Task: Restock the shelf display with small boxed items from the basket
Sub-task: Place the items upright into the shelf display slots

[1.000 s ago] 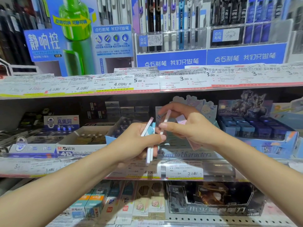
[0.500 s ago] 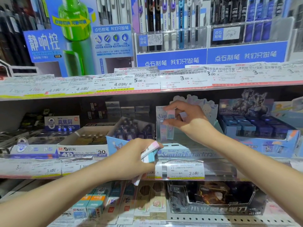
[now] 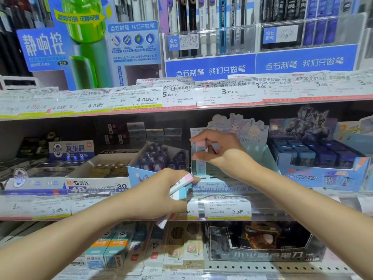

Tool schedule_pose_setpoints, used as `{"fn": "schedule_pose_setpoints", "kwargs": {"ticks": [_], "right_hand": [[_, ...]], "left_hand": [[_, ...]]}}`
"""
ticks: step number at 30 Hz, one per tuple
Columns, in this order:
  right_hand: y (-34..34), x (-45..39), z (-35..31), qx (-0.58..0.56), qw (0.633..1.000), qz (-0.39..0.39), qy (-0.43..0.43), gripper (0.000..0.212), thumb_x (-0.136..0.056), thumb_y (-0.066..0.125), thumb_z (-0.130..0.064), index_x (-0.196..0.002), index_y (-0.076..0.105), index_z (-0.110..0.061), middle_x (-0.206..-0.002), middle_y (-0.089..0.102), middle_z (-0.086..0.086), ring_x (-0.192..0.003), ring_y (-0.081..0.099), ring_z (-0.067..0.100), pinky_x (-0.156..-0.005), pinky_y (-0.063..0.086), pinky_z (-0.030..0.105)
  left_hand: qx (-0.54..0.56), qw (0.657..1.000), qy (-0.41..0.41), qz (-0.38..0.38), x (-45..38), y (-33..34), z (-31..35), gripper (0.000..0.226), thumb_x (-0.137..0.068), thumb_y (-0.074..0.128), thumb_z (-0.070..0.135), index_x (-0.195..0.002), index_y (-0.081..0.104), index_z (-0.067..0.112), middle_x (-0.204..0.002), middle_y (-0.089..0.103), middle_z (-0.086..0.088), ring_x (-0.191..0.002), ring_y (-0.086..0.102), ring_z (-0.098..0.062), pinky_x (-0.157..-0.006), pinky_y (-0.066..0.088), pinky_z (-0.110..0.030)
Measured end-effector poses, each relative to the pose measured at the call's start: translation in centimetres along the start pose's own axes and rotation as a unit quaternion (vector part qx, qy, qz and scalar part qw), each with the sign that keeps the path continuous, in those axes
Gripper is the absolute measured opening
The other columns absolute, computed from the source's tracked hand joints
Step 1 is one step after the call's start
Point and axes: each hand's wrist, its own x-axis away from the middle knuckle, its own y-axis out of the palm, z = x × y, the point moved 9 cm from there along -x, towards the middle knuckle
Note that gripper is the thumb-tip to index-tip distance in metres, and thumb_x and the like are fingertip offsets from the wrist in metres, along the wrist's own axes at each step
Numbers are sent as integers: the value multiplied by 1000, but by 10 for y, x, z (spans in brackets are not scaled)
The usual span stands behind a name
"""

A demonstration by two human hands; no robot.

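Note:
My right hand [image 3: 222,153] pinches a slim pink-and-blue pastel box [image 3: 198,158] by its top end and holds it upright at the left side of the pale blue cartoon-character display box [image 3: 226,187] on the middle shelf. My left hand [image 3: 159,193] is lower, in front of the shelf edge, closed around a few more pastel boxes [image 3: 180,188]; one end sticks out under the palm. The basket is out of view.
Left of the display stand a blue box of purple items [image 3: 159,160] and a white eraser carton [image 3: 99,176]. A blue box of dark items [image 3: 321,162] stands to the right. Price tags line the shelf edge [image 3: 226,209]. Pen racks hang above, more cartons below.
My right hand took one box from the left hand, carried it up and back into the display box, and now lowers it upright. My left hand dropped toward the shelf edge with the rest.

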Motion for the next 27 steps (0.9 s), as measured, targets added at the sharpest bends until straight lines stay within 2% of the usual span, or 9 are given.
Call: {"fn": "schedule_pose_setpoints", "kwargs": {"ticks": [4, 8, 12, 15, 17, 20, 23, 25, 27], "right_hand": [[2, -1, 2, -3, 1000, 4, -7, 30, -77, 72, -19, -89, 58, -42, -96, 65, 17, -74, 56, 13, -69, 42, 18], [3, 0, 1, 11, 1000, -1, -22, 23, -77, 72, -18, -96, 65, -29, -96, 68, 5, -83, 59, 15, -73, 45, 19], [0, 2, -5, 17, 997, 0, -78, 25, -74, 74, -14, -99, 72, -13, -93, 62, -3, -84, 57, 3, -69, 41, 8], [-1, 1, 1, 39, 997, -13, -68, 31, -73, 75, -15, -104, 70, -18, -100, 55, -15, -93, 51, -11, -79, 36, 4], [-1, 2, 2, 55, 996, -33, -60, 34, -72, 75, -18, -104, 68, -24, -102, 52, -19, -94, 48, -17, -81, 34, 1], [4, 3, 2, 72, 993, -81, -38, 32, -73, 74, -21, -104, 68, -26, -106, 53, -12, -98, 49, -6, -85, 38, 10], [6, 3, -1, 72, 991, -115, -18, 29, -74, 72, -26, -101, 63, -35, -108, 55, -8, -96, 50, -4, -85, 35, 5], [2, 3, -3, 80, 991, -108, -7, 25, -78, 68, -31, -101, 63, -36, -109, 56, -8, -98, 51, -3, -85, 34, 2], [-7, 4, -7, 30, 997, -63, 18, 19, -84, 61, -32, -103, 63, -31, -104, 59, -11, -92, 54, -7, -79, 37, 2]], "left_hand": [[5, 1000, -2, -1, -1, 1, -4, 45, -84, 59, 14, -123, 52, 36, -51, 59, 8, -47, 59, -19, -44, 43, -19], [-3, 1000, 3, -10, -2, 1, -2, 50, -84, 56, 12, -126, 49, 37, -58, 58, -1, -44, 52, -16, -41, 35, -11], [4, 1000, 5, -21, -1, 1, -2, 53, -84, 55, 9, -129, 47, 37, -57, 57, -3, -46, 53, -19, -40, 35, -10], [11, 1000, 4, -26, 0, 1, -2, 55, -84, 55, 9, -130, 46, 36, -58, 59, -6, -48, 56, -21, -41, 36, -11], [13, 1000, 2, -27, -1, 2, -3, 55, -84, 56, 11, -131, 45, 37, -61, 62, -8, -48, 59, -22, -42, 39, -13], [19, 999, 1, -27, -1, 2, -4, 56, -84, 58, 13, -132, 45, 38, -61, 64, -7, -49, 62, -23, -45, 44, -18], [16, 1000, 1, -24, 0, 1, -4, 55, -84, 58, 13, -131, 45, 39, -63, 66, -10, -51, 65, -28, -46, 47, -21], [14, 1000, -1, -23, 0, 0, -4, 53, -85, 59, 15, -129, 46, 41, -67, 69, -12, -51, 65, -26, -46, 46, -20], [13, 1000, 6, 2, 0, -4, -2, 44, -85, 61, 18, -121, 51, 41, -61, 66, -2, -46, 60, -18, -46, 43, -17]]}}
